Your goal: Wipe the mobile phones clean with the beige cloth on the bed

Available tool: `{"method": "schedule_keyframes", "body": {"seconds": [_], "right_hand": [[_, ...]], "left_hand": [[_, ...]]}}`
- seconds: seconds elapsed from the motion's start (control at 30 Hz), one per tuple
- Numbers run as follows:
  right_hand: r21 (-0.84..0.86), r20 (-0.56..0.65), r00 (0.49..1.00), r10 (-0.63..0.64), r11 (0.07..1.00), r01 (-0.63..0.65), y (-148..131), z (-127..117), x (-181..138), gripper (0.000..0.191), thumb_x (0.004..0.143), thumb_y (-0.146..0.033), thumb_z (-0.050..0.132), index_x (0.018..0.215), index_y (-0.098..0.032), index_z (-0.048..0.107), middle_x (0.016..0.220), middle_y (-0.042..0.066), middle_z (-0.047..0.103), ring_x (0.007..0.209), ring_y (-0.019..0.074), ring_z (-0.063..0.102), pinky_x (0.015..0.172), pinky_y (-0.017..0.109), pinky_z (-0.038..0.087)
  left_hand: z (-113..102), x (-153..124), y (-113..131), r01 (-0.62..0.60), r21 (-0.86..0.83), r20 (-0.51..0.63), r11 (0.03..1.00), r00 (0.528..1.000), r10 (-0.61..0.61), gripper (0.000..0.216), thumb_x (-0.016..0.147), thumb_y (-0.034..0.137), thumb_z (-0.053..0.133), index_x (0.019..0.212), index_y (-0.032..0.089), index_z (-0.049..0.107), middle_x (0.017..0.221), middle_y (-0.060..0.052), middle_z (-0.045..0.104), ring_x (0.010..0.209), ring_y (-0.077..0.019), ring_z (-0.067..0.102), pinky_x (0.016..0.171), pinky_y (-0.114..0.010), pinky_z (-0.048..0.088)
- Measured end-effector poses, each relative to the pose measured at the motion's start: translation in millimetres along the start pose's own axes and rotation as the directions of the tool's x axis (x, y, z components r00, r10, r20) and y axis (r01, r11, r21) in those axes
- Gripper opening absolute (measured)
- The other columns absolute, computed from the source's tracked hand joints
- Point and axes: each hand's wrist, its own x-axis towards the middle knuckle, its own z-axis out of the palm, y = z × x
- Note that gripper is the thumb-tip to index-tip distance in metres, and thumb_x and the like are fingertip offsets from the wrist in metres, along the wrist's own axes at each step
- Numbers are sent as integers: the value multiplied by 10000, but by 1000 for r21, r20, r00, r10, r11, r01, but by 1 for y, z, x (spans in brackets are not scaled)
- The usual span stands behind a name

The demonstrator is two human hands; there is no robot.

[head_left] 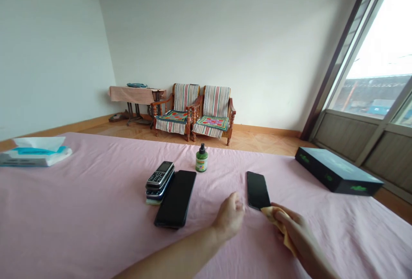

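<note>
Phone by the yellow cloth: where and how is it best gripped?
Probably by both long edges near mid-length, coming from above on the left: the phone lies flat and slim on the pink sheet, and the right hand holds the yellow cloth at the phone's near end.

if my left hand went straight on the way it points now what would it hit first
Your left hand would probably meet the black phone beside the yellow cloth, though its height is hard to judge, so it might pass over.
</note>
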Motion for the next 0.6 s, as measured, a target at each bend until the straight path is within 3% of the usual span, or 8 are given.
{"method": "schedule_keyframes", "body": {"seconds": [0.1,0.23,0.33,0.47,0.6], "right_hand": [[-2,32,999,33,999,-33,-7,4,-6,240,655,-355,602,769,-158,677,511,-38,537,427,99,466,390,198,310],[41,41,998,54,998,-55,-14,6,-11,215,665,-353,616,740,-156,659,517,-47,510,443,88,453,409,192,333],[87,53,997,58,994,-63,-10,1,-8,252,647,-371,670,755,-144,652,541,-40,531,469,90,476,433,191,366],[220,-60,989,135,968,-119,-1,-6,1,287,602,-374,738,698,-134,613,539,-30,535,483,91,497,442,183,383],[311,12,988,157,938,-153,0,-7,4,316,592,-374,763,731,-129,618,546,-25,544,466,91,489,406,181,344]], "left_hand": [[19,27,6,56,-19,8,998,998,-56,249,926,260,565,1157,165,562,1181,-80,578,1001,-232,596,844,-414,504],[31,44,10,144,-23,10,989,990,-144,280,925,305,572,1165,161,558,1174,-70,576,979,-240,606,812,-418,523],[34,50,14,225,-26,8,974,974,-225,285,924,306,574,1166,157,557,1171,-69,577,979,-243,606,811,-420,523],[37,54,21,322,-57,19,945,947,-321,285,927,299,571,1174,159,549,1172,-78,577,973,-231,608,809,-421,524],[41,50,27,379,-136,81,916,925,-371,284,929,296,568,1177,159,546,1169,-81,578,964,-223,611,803,-418,526]]}}
